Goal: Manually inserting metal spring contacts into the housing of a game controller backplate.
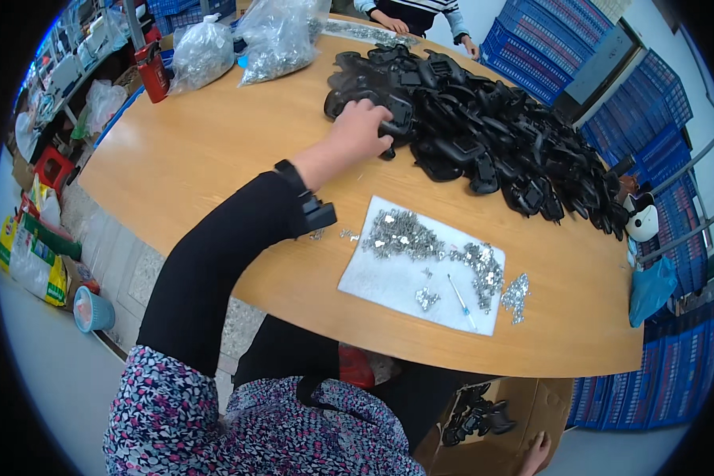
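Observation:
At the near left end of a large heap of black moulded plastic shells (484,119), my left hand (359,133) is closed on one black plastic shell (401,115). Its thumb and fingers lie around the shell's edge; part of the grip is hidden. My right hand (538,452) shows only in part at the lower edge, fingers extended against the inside of a cardboard box (531,397). Several black plastic parts (480,416) lie in that box. A white mat (389,278) on the table bears piles of small silver metal pieces (404,236) and a slim white-and-blue pen-like tool (462,303).
Clear bags of metal pieces (278,47) and a red can (152,73) stand at the table's (190,159) far left. Loose metal pieces (516,297) lie beside the mat. Blue crates (539,40) are stacked behind. Another person (416,16) is across the table.

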`<action>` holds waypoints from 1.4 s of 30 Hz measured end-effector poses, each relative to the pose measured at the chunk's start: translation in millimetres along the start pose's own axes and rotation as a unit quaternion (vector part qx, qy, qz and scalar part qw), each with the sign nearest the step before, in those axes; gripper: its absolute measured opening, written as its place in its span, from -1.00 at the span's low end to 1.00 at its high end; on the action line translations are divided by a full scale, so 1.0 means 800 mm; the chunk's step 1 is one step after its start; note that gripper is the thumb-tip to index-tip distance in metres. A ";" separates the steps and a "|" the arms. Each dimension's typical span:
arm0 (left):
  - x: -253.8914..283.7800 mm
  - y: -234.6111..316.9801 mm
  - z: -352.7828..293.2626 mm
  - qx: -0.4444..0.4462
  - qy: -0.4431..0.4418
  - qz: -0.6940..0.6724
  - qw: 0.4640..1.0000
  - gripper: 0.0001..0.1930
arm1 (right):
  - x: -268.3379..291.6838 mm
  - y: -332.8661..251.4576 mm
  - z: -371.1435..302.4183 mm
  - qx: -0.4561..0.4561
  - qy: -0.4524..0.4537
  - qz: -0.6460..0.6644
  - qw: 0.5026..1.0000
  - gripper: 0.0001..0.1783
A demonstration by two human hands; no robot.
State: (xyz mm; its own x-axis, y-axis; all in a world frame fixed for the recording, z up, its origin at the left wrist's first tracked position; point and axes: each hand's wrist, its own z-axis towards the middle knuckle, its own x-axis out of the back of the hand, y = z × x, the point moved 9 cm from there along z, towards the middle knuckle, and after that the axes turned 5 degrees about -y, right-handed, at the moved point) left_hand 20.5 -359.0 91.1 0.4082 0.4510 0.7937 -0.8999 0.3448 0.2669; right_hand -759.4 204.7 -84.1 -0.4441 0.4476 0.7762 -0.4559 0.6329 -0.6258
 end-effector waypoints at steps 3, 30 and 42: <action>-0.043 0.004 0.018 -0.060 -0.124 0.105 0.985 -0.75 | -0.030 -0.148 -0.087 0.053 0.023 -0.022 0.998 -0.49; 0.048 0.185 -0.235 0.161 -0.383 -0.752 0.511 -0.56 | -0.309 -0.619 -0.268 0.139 -0.544 0.373 0.738 -0.62; -0.008 0.193 -0.291 0.315 -0.227 -0.760 0.522 -0.48 | -0.245 -0.526 -0.139 0.305 -0.141 0.073 0.939 -0.77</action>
State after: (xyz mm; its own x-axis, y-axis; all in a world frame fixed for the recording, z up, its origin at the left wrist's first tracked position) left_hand -85.6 -117.0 0.0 0.7737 -0.2398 -0.5864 0.4799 -0.3825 0.7896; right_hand -394.6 -79.2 35.5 -0.6837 0.2615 0.6813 -0.6932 0.0590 -0.7183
